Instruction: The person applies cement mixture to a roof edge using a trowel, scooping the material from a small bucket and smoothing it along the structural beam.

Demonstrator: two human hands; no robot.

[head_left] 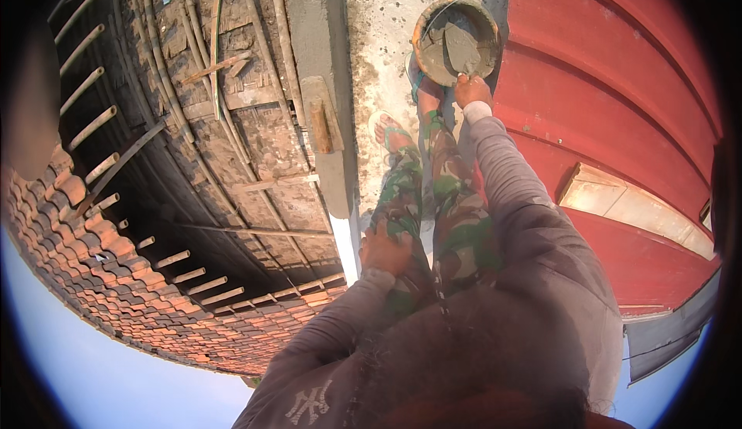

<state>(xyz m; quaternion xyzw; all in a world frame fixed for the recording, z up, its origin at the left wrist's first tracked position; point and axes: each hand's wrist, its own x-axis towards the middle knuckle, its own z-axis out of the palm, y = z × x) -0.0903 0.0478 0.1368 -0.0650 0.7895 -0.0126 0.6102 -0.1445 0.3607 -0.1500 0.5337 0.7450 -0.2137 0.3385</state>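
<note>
My right hand (472, 91) is closed round the handle of a trowel, at the near rim of a round bucket (418, 33). The mortar-coated trowel blade (462, 50) points into the grey wet mortar (435, 52) inside. On my camouflage-trousered leg rests my left hand (386, 250), fingers apart and holding nothing. A plastering float (321, 125) with a wooden handle lies on the grey mortar-covered wall top (315, 27), left of my feet.
My sandalled feet stand on a pale, mortar-spattered ledge (379, 35). Red metal roofing (595, 81) with a pale board (634, 201) borders it on the right. To the left lie a drop with bamboo poles (220, 104) and an orange tiled roof (100, 274).
</note>
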